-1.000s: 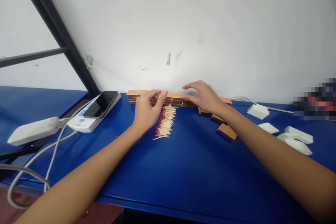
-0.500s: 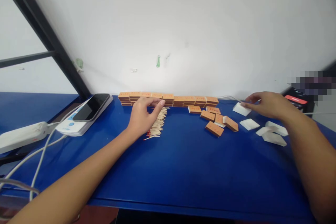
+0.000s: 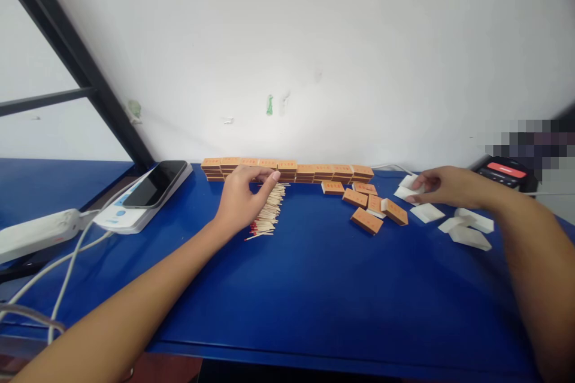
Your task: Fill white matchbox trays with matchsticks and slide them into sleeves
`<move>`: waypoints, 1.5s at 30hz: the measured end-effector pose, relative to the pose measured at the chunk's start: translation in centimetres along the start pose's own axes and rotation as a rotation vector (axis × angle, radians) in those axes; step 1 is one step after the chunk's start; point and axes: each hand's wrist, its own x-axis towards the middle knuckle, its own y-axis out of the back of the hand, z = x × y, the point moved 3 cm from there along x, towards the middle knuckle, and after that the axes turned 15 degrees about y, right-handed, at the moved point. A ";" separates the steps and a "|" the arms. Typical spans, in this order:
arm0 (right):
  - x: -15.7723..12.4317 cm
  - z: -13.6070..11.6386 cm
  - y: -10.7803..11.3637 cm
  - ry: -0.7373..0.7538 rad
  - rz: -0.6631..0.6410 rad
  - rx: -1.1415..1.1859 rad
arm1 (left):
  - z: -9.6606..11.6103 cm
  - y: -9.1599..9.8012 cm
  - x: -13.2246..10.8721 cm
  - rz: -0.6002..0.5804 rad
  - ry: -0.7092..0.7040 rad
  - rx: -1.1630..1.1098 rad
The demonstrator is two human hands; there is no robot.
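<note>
My left hand [image 3: 245,197] hovers over a pile of red-tipped matches [image 3: 269,212], its thumb and forefinger brought together in a pinch. Whatever lies between those fingertips, if anything, is too small to make out. Right behind it runs a long row of stacked orange matchboxes [image 3: 323,172]. On the far right, my right hand [image 3: 438,185] has its thumb and fingers closed about the edge of a white paper piece [image 3: 403,190]. More white paper pieces [image 3: 469,236] lie just in front of that hand. Several loose matchboxes [image 3: 367,221] are scattered between the two hands.
A dark phone [image 3: 157,182] rests on a white box [image 3: 128,220] at the left, beside a white power strip [image 3: 40,233] and cables [image 3: 74,269]. A black device with a red display [image 3: 507,170] stands at back right. The wall [image 3: 336,60] closes off the blue table [image 3: 314,293].
My right hand has come down slightly, and its fingers have moved around the white paper piece, which has shifted a little left. My left hand stays nearly still above the matches.
</note>
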 end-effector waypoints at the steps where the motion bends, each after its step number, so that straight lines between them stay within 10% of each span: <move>1: 0.0 -0.1 -0.2 -0.023 -0.068 0.023 | 0.0 0.0 0.0 -0.001 -0.001 0.001; 10: -0.4 -3.4 0.2 0.130 -0.041 0.115 | 0.2 0.4 0.4 -0.137 -0.030 0.000; 14: -1.8 -10.8 -0.1 0.405 0.130 0.250 | 0.6 0.2 0.2 -0.335 -0.123 0.033; 21: -3.8 -23.2 -1.6 0.791 0.071 0.102 | 1.1 -0.1 -0.5 -0.461 -0.206 0.016; 28: -4.7 -25.2 -3.4 0.892 0.328 0.178 | 0.0 0.6 0.9 -0.374 -0.161 0.058; 35: -6.2 -29.6 -9.4 0.977 0.081 0.312 | -0.7 0.7 1.3 -0.284 -0.142 0.122; 45: -6.1 -28.8 -9.6 0.933 0.054 0.288 | -0.5 0.4 0.8 -0.263 -0.154 0.167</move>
